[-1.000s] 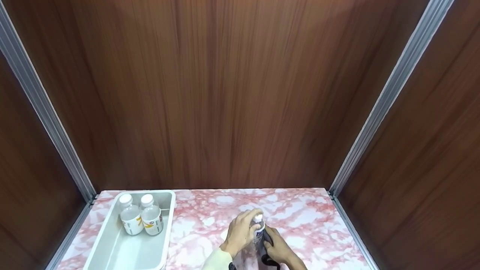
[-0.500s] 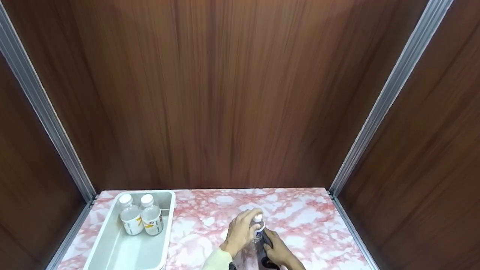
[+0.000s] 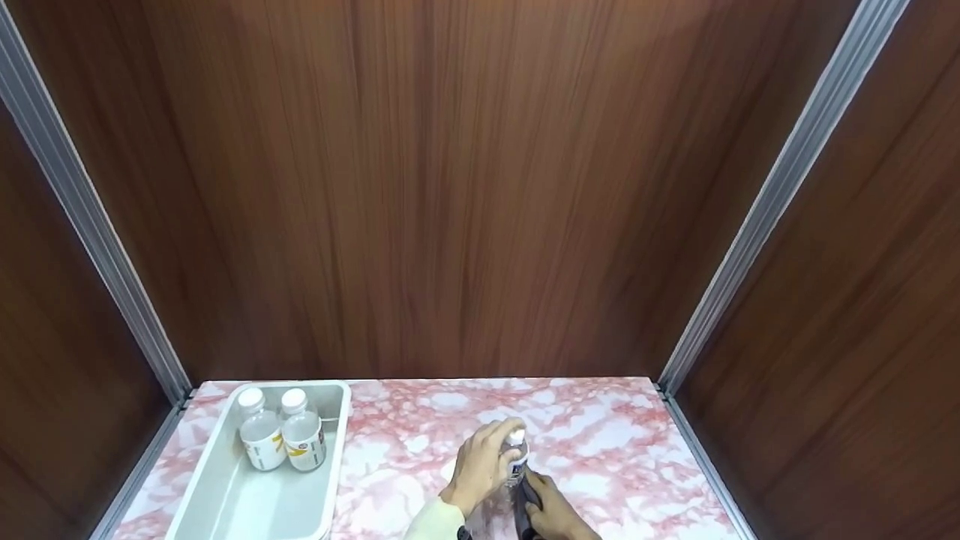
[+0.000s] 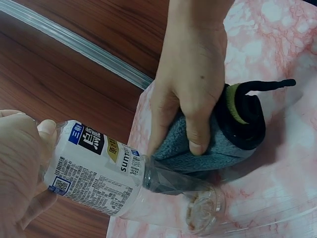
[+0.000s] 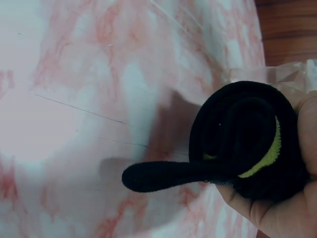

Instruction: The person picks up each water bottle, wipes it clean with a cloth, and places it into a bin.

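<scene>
My left hand grips a clear plastic bottle round its upper part; its white cap shows above the fingers in the head view. The bottle carries a white label with dark and blue print, and its clear base stands on the table. In my right hand is a rolled grey-blue cloth with a black border, a yellow-green inner edge and a black loop. That cloth lies against the lower side of the bottle. From the right wrist view, the cloth's rolled end hides much of the bottle.
A white tray stands at the left of the pink marbled table. Two capped clear bottles, a left one and a right one, stand inside it. Brown wood-patterned panels and metal rails enclose the table.
My right hand has slid with the cloth down along the bottle, toward the near edge in the head view. The left hand and the bottle have stayed in place.
</scene>
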`<state>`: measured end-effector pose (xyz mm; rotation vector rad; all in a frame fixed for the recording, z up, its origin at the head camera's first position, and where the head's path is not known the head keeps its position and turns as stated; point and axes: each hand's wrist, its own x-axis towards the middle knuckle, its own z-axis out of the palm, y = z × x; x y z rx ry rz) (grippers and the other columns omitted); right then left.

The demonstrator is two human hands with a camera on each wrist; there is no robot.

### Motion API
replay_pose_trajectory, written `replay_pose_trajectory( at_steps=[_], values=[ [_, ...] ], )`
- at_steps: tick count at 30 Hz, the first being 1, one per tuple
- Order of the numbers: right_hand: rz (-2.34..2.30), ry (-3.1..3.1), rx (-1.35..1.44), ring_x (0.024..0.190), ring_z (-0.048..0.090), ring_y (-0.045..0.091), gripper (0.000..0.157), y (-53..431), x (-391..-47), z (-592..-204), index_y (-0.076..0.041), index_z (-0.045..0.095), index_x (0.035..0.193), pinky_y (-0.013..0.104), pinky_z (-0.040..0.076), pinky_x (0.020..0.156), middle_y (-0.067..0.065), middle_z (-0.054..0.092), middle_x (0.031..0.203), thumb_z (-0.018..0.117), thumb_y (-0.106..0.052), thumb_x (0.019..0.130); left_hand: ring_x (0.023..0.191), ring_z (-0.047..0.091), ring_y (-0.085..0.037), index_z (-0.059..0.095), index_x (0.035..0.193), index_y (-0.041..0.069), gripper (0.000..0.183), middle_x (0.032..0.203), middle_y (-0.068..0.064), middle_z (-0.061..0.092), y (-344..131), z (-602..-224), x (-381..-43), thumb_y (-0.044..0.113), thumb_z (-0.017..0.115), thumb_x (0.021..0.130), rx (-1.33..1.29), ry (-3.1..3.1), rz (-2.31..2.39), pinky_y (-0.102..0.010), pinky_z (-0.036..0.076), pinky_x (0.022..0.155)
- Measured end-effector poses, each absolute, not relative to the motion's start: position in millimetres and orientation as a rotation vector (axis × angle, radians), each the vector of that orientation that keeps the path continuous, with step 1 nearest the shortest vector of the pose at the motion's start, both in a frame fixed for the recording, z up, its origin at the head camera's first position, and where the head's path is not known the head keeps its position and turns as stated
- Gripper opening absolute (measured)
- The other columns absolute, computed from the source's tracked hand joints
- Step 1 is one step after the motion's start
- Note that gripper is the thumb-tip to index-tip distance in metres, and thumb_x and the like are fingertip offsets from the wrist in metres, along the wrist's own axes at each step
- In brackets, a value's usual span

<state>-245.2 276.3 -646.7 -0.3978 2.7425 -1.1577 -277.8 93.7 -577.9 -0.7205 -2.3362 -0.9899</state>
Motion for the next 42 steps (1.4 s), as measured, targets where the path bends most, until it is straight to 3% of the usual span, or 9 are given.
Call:
replay_pose_trajectory(
  at_steps=[8, 10, 16, 26, 32, 42],
  values=[
    [-1.094, 2.806, -0.447, 0.123, 0.054, 0.047, 0.065, 278.6, -245.2, -653.1, 0.010, 0.037, 0.150, 0.050, 0.048, 0.103, 0.033, 0.045, 0.135, 0.058, 0.000, 0.090, 0.094, 0.072, -0.019, 0.065, 0.124, 0.027, 0.047, 0.105, 0.004, 0.074, 94.1, -577.4, -277.2, 0.018, 0.078, 0.080, -0.710, -2.332, -0.983, -0.035, 0.060, 0.077],
    [-1.059, 2.830, -0.469, 0.118, 0.057, 0.047, 0.065, 278.8, -244.8, -655.4, 0.011, 0.039, 0.149, 0.048, 0.053, 0.095, 0.034, 0.045, 0.135, 0.059, 0.001, 0.087, 0.093, 0.072, -0.019, 0.065, 0.124, 0.027, 0.047, 0.105, 0.005, 0.074, 94.4, -577.9, -277.0, 0.018, 0.078, 0.080, -0.708, -2.335, -0.982, -0.035, 0.059, 0.076],
    [-0.928, 2.898, -0.456, 0.102, 0.064, 0.047, 0.065, 277.5, -244.6, -661.3, 0.009, 0.043, 0.147, 0.054, 0.058, 0.071, 0.033, 0.044, 0.137, 0.060, 0.001, 0.084, 0.095, 0.071, -0.018, 0.065, 0.125, 0.027, 0.047, 0.107, 0.005, 0.074, 94.2, -579.0, -277.4, 0.018, 0.078, 0.081, -0.710, -2.351, -1.007, -0.035, 0.060, 0.076],
    [-0.915, 2.928, -0.430, 0.093, 0.067, 0.043, 0.065, 275.8, -244.7, -664.1, 0.006, 0.043, 0.147, 0.050, 0.058, 0.066, 0.032, 0.044, 0.139, 0.061, -0.001, 0.085, 0.096, 0.071, -0.018, 0.064, 0.126, 0.026, 0.047, 0.106, 0.004, 0.074, 91.9, -576.4, -277.7, 0.018, 0.077, 0.082, -0.725, -2.365, -1.005, -0.035, 0.060, 0.077],
    [-0.858, 2.969, -0.392, 0.089, 0.068, 0.042, 0.065, 274.1, -243.4, -663.0, 0.003, 0.046, 0.147, 0.054, 0.058, 0.070, 0.031, 0.046, 0.140, 0.065, -0.003, 0.085, 0.097, 0.070, -0.019, 0.065, 0.129, 0.016, 0.045, 0.109, 0.000, 0.075, 86.3, -572.2, -277.7, 0.015, 0.075, 0.085, -0.788, -2.373, -1.010, -0.035, 0.059, 0.080],
    [-0.684, 2.983, -0.193, 0.101, 0.060, 0.054, 0.065, 265.8, -238.8, -660.9, -0.010, 0.047, 0.149, 0.066, 0.054, 0.068, 0.028, 0.044, 0.146, 0.066, -0.014, 0.087, 0.096, 0.071, -0.018, 0.067, 0.127, 0.012, 0.043, 0.108, -0.003, 0.075, 74.0, -573.3, -277.5, 0.016, 0.073, 0.085, -0.827, -2.358, -1.020, -0.034, 0.059, 0.081]
  ],
)
